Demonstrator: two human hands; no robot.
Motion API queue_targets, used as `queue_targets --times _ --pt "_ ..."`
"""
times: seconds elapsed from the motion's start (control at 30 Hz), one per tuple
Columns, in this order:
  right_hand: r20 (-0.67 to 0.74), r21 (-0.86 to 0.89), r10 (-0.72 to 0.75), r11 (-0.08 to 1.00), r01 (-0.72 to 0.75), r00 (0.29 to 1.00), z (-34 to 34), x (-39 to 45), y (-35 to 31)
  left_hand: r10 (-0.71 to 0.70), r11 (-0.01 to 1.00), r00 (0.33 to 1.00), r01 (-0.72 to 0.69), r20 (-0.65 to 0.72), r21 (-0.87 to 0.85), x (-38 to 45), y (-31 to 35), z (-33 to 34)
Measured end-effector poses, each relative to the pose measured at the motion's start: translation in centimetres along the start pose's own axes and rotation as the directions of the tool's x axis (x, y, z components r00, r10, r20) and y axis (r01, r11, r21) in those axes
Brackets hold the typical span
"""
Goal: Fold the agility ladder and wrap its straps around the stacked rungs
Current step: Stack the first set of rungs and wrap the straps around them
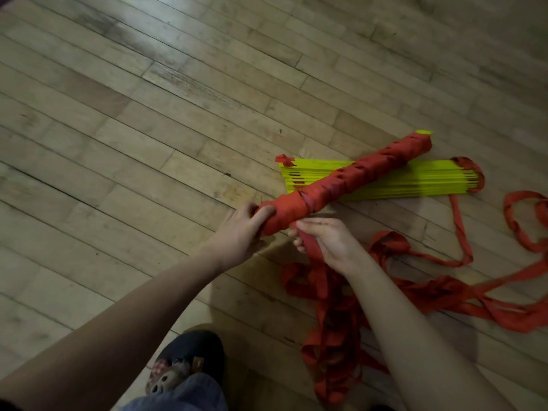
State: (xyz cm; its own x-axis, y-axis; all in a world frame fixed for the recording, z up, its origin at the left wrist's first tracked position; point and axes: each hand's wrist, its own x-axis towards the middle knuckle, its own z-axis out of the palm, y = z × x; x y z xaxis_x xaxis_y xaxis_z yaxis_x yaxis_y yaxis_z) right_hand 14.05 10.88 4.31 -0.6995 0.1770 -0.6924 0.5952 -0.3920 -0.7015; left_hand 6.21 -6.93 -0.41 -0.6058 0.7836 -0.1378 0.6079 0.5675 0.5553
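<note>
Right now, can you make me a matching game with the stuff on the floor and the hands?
Things:
1. wrapped bundle
2. yellow rungs
3. left hand
4. loose strap

States:
A. grips the bundle's near end
B. covered in red strap
C. heaped on the wooden floor
D. stacked flat under the bundle

Pairs: 1-B, 2-D, 3-A, 4-C
</note>
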Motion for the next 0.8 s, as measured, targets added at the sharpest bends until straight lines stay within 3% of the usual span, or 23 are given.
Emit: queue_targets --times 0.1,0.2,0.37,0.43,0.5,0.57,0.7,0.8 --pt "-0.014 0.002 -0.011 1.0 0.011 1.0 0.0 0.0 0.2 -0.045 0.979 0.999 0.039 -0.023 -0.199 -0.6 0.3 0.0" --pt "-0.017 -0.017 -0.026 1.0 0.026 1.0 -0.1 0.0 0.1 -0.138 0.973 0.984 0.115 -0.108 -0.201 -0.4 0.9 0.0" --pt "0.067 -0.06 0.021 0.998 -0.017 0.998 -0.6 -0.6 -0.5 -0.18 0.983 0.968 0.18 -0.174 -0.017 1.4 1.1 -1.1" --pt "0.095 -0.063 0.033 0.998 -0.027 0.995 -0.7 -0.9 -0.7 -0.182 0.965 0.97 0.207 -0.163 0.159 2.1 1.2 -1.7" --pt "0.091 -0.054 0.019 0.998 -0.014 0.996 -0.8 -0.8 -0.9 -0.15 0.931 0.972 0.201 -0.183 0.305 2.5 1.0 -2.1" --pt "0.076 -0.035 0.002 0.999 0.001 0.997 -0.7 -0.7 -1.0 -0.101 0.924 0.975 0.165 -0.198 0.345 2.6 0.5 -2.0" --pt "0.016 0.009 -0.017 1.0 0.016 1.0 0.0 -0.2 -0.3 -0.089 0.953 0.984 0.129 -0.153 0.276 1.4 -0.7 -0.5" --pt "-0.006 0.034 -0.009 0.999 0.009 1.0 0.0 -0.1 0.4 -0.158 0.986 0.984 0.161 -0.083 0.039 0.3 -0.8 0.4"
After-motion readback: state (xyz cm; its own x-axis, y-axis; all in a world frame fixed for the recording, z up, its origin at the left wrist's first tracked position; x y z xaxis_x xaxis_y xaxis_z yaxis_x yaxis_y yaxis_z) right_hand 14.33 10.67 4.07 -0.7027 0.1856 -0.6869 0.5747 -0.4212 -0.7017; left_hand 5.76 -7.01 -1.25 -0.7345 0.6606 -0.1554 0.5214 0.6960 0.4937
